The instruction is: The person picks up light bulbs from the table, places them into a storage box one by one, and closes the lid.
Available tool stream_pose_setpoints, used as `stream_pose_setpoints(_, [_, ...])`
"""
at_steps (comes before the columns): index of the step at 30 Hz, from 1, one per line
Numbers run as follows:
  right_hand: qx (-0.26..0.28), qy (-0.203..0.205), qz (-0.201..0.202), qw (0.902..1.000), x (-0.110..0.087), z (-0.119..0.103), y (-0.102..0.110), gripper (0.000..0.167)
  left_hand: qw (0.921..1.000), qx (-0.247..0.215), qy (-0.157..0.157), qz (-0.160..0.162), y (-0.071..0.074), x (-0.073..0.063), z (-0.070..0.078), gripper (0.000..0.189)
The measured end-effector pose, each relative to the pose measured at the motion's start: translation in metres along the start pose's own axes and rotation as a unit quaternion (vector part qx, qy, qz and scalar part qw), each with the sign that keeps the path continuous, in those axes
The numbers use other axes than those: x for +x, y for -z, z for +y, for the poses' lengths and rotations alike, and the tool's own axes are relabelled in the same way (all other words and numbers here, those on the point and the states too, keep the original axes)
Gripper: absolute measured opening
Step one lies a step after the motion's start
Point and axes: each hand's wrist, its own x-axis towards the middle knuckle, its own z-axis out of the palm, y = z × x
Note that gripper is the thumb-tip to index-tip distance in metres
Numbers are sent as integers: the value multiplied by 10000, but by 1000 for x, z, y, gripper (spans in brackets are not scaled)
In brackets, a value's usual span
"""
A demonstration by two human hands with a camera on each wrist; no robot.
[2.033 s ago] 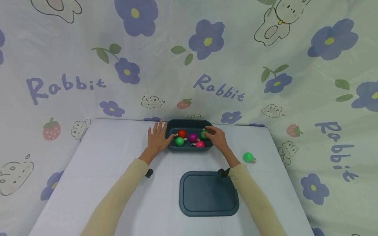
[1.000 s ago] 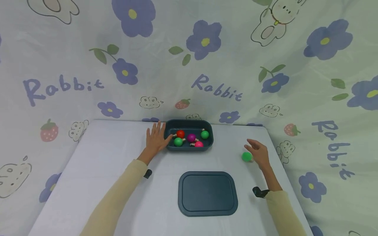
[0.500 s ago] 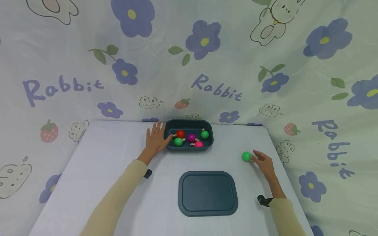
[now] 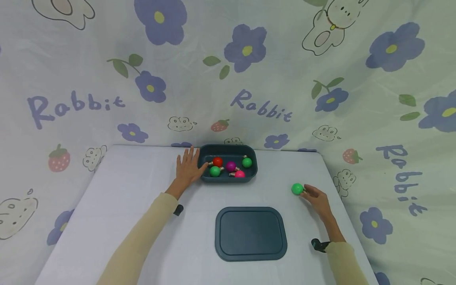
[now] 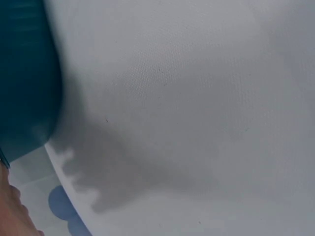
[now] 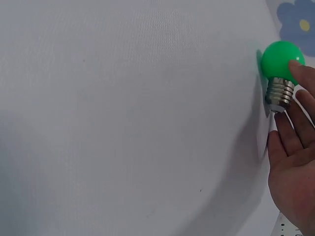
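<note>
At the right of the table, my right hand (image 4: 319,202) pinches a green light bulb (image 4: 297,189) by its silver screw base. In the right wrist view the thumb lies against the green globe (image 6: 280,58), with the other fingers behind the base. My left hand (image 4: 187,168) is spread out at the left rim of a dark teal box (image 4: 228,180), its thumb over the edge. Inside the box lie a red bulb (image 4: 217,161), a purple bulb (image 4: 231,166), a pink bulb (image 4: 240,174) and two green bulbs (image 4: 247,162). The left wrist view shows the box's outer wall (image 5: 27,73).
In front of the box, a dark teal lid (image 4: 251,233) lies flat on the white table (image 4: 142,198). A patterned cloth (image 4: 203,95) with flowers and rabbits hangs behind the table and along its sides.
My right hand has left the green bulb at the box's right end, moved right, and come down onto the loose green bulb, now pinching it. The left hand stays at the box.
</note>
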Motion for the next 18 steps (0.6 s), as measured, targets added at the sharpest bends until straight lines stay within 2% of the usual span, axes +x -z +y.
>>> stream_pose_setpoints(11, [-77,293,-18,9995,5,3,-8,57,10000,13,7,-7,-1,1,-1,82])
stream_pose_setpoints(18, [-73,368,108,9992,8,2,-15,56,10000,62,8,-12,-1,2,-1,82])
